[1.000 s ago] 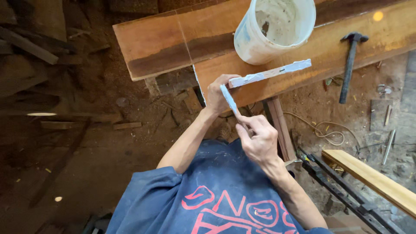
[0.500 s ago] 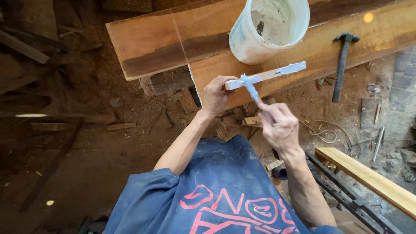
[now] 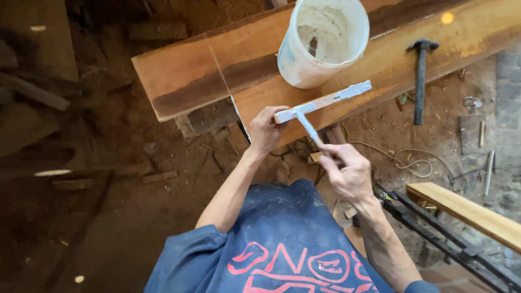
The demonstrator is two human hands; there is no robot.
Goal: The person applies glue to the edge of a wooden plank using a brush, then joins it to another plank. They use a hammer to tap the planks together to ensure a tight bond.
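We look down on a person in a blue shirt working at a long reddish wooden plank [image 3: 206, 76] that runs across the top of the view. The left hand [image 3: 266, 130] is closed around the near end of a flat white-coated strip [image 3: 325, 100], holding it just over the plank's near edge. The strip's long axis runs from that hand up and to the right, its free end pointing toward the far right end of the plank. The right hand [image 3: 347, 173] pinches a thin white-smeared stick [image 3: 308, 126] whose tip meets the strip close to the left hand, crossing it almost squarely; the stick points away from the person.

We judge the step in hand to be spreading or scraping white paste along the strip. The next move seems to call for a steady left grip while the stick travels along the strip.

A white bucket [image 3: 320, 43] stands on the plank just beyond the strip. A hammer [image 3: 420, 81] lies across the plank's right part.
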